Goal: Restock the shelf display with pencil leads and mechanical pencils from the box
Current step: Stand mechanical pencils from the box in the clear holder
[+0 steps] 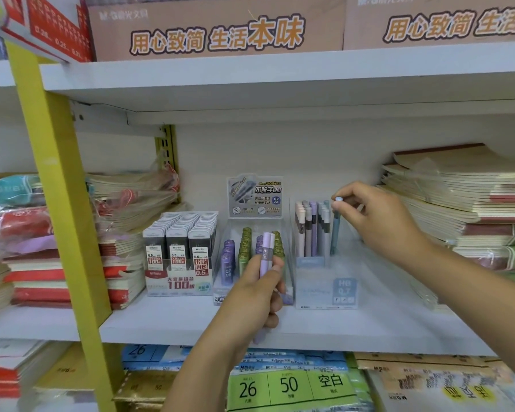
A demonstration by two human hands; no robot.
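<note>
My right hand (378, 217) pinches the top of a blue mechanical pencil (335, 230), which stands upright at the right end of the clear pencil display (327, 281). Several pink, purple and grey pencils (311, 230) stand in that display. My left hand (256, 289) grips two pale purple mechanical pencils (266, 254) upright in front of the clear lead display (253, 257), which holds purple and green lead tubes. To its left sits a tray of black 0.5 lead cases (180, 248). The box is not in view.
All three displays sit on a white shelf (191, 325). Stacks of notebooks flank them on the left (42, 263) and right (464, 209). A yellow upright post (60, 185) crosses the left. Paper packs (289, 385) fill the shelf below, cardboard boxes (220, 28) the one above.
</note>
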